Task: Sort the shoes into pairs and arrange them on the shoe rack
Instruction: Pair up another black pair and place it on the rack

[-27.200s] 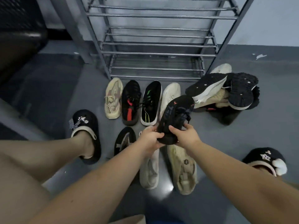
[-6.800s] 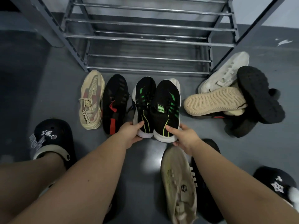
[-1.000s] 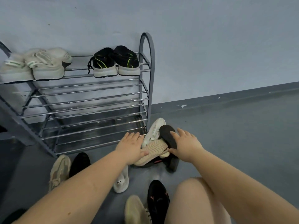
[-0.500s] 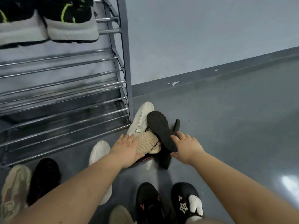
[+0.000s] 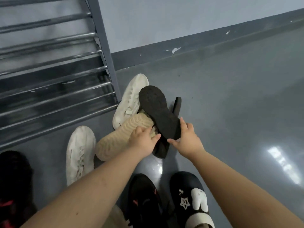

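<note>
Shoe rack (image 5: 105, 51) taken as landmark; its grey end post stands upper left, chrome rails blurred, and no shoe shows on the rails within view. Farthest left in front of the rack, at the frame edge, a black sneaker with red trim (image 5: 14, 183) on the floor. Next right, a cream knit sneaker (image 5: 80, 153) lies upright, toe toward the rack's lowest rail; its apparent mate, a second cream sneaker (image 5: 130, 99), lies just off the post's foot at the back of a small heap. In that heap, in front of the post: a beige shoe, sole up (image 5: 121, 137), ribbed tread showing. Left hand (image 5: 142, 140) rests on it, fingers curled over its far edge, grasping it. Overlapping it to the right, a black shoe, sole up (image 5: 158, 111), toe toward the wall. Right hand (image 5: 186, 139) takes its heel end, thumb below, fingers spread along the sole edge; grip looks light, closure uncertain. A thin black piece (image 5: 177, 104) pokes out behind, unidentifiable. Handling judgement: all look light, foam-soled, soft knit uppers that collapse if squeezed; soles stiff and grippy. Best hold is heel or sole edge; lift the black one first, since it lies uppermost.
</note>
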Demonstrator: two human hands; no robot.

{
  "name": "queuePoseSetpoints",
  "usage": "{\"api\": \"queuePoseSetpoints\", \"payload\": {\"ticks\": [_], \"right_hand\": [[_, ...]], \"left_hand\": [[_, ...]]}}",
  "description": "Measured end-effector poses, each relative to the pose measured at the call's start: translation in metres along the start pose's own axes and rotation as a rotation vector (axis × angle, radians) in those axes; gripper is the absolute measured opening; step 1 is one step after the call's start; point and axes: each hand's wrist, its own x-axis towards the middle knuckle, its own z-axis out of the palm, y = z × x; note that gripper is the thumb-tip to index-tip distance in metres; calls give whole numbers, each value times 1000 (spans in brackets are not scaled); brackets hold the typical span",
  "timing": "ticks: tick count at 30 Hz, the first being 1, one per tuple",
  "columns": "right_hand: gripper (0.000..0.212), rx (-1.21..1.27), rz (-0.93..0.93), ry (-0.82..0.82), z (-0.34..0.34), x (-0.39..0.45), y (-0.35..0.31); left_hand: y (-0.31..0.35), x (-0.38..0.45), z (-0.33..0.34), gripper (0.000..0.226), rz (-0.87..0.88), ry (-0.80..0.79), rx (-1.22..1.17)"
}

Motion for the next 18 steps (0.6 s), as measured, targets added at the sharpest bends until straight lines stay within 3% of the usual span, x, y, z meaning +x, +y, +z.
{"api": "queuePoseSetpoints", "payload": {"ticks": [2,6,9,11,14,18], "right_hand": [[100,34,9,18,-1,4,4],[90,230,36,57,6,0,3],[85,373,55,105,7,-8,-9],[82,433,64,125,4,-17,-16],[80,421,46,132,-8,-43,-29],[76,325,-36,117,-24,-86,-63]], "left_hand": [[0,3,7,57,-16,49,-73],[8,1,16,61,-18,75,-332],[8,-2,17,76,8,22,-716],[10,-16,11,57,9,-60,-963],[11,-43,-4,53,-3,-138,-1161],[-4,-89,-35,55,27,-105,-1274]]}}
